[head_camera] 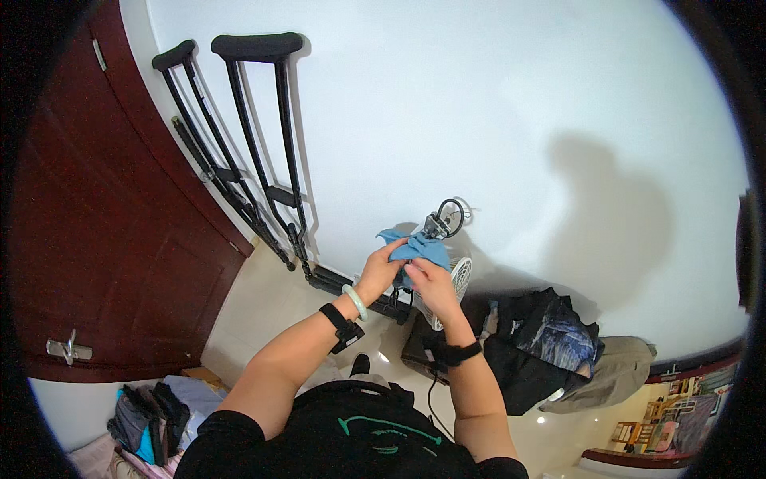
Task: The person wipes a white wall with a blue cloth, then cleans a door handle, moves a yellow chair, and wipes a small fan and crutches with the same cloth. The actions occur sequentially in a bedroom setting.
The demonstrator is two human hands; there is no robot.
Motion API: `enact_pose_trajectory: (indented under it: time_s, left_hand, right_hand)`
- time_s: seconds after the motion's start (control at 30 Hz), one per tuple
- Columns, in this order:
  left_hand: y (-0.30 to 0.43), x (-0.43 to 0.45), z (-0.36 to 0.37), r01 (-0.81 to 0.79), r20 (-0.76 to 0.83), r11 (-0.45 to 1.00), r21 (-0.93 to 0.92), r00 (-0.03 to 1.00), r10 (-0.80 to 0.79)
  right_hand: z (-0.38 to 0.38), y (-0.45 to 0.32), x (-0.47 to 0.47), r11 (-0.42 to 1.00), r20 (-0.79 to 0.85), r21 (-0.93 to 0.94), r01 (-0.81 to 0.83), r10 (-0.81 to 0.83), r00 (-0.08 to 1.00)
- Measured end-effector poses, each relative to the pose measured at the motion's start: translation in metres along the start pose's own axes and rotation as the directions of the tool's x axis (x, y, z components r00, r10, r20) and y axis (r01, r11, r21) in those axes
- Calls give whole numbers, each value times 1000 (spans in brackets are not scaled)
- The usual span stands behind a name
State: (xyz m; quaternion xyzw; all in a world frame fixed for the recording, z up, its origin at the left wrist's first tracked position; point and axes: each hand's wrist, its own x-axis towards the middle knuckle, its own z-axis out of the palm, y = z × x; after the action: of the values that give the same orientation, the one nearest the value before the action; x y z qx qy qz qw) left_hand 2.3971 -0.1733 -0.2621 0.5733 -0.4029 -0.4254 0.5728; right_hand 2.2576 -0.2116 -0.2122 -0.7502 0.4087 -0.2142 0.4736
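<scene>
Before me a light blue cloth [429,248] is wrapped around part of a dark metal fitting [437,226], from which a black loop [452,217] rises beside the wall. My left hand [383,269] grips the cloth from the left, its fingertips on the upper folds. My right hand [434,288] pinches the cloth's lower edge, close to the left fingers. What lies under the cloth is hidden. A white fan grille [461,278] shows just right of and below my right hand.
Two black underarm crutches [257,48] lean on the white wall at the left, near a dark red door [119,239]. Dark clothes [514,365] and grey-brown fabric [625,365] are heaped at the right. More folded clothes [152,419] lie at the lower left. A cable [432,401] crosses the floor.
</scene>
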Motion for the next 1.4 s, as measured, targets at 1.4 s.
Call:
enact_pose_trajectory:
  time_s: [1.4]
  left_hand:
    - [-59,38,-4,94,-165,977,192,984,-62]
  right_hand:
    - [-21,-5,30,997,-293,-80,-22,-3,956]
